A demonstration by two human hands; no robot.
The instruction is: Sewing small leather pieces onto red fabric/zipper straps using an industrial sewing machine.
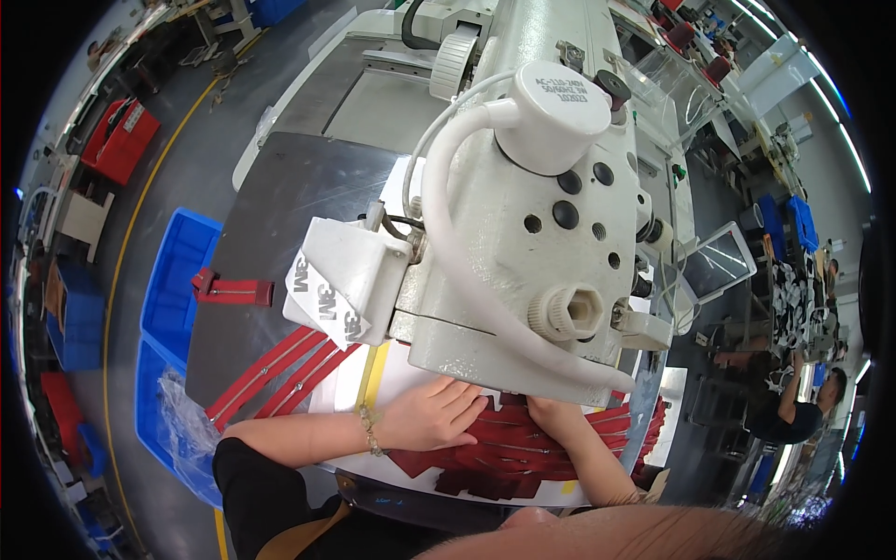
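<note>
Under the head of a large white sewing machine (pixel 509 243), my left hand (pixel 434 413) lies with its fingers stretched out. Its fingertips reach the left edge of a layered pile of dark red zippers (pixel 504 455), and I see nothing held in it. My right hand (pixel 553 415) reaches in over the pile from the lower right. The machine head hides its fingers, so what they touch does not show. Left of my left hand, red zipper strips (pixel 289 371) with metal teeth run down across the table edge.
A folded red zipper (pixel 238 291) rests on the dark metal tabletop (pixel 308 182). Blue bins (pixel 182 257) stand beyond the table's left edge, one holding clear plastic. A white sensor box (pixel 341 271) juts from the machine. At the far right, a person (pixel 807 411) works at another station.
</note>
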